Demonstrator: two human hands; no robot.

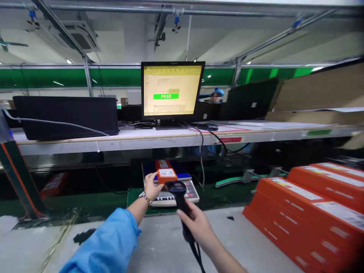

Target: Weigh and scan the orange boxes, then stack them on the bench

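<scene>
My left hand (pixel 151 186) grips the near end of a long orange box (pixel 165 171) that lies on a small weighing scale (pixel 190 192). A white label covers the box's near end. My right hand (pixel 196 223) holds a black barcode scanner (pixel 178 194) by its handle, its head pointed toward that label. The scanner's cable hangs down past my right wrist. A monitor (pixel 171 91) on the shelf above shows a green "PASS" bar.
Several orange boxes (pixel 313 204) lie stacked at the right on the grey worktop (pixel 159 242). A black case (pixel 68 115) sits on the white shelf (pixel 113 142) at the left, cardboard (pixel 318 94) at the right. Another person (pixel 216 96) is behind the monitor.
</scene>
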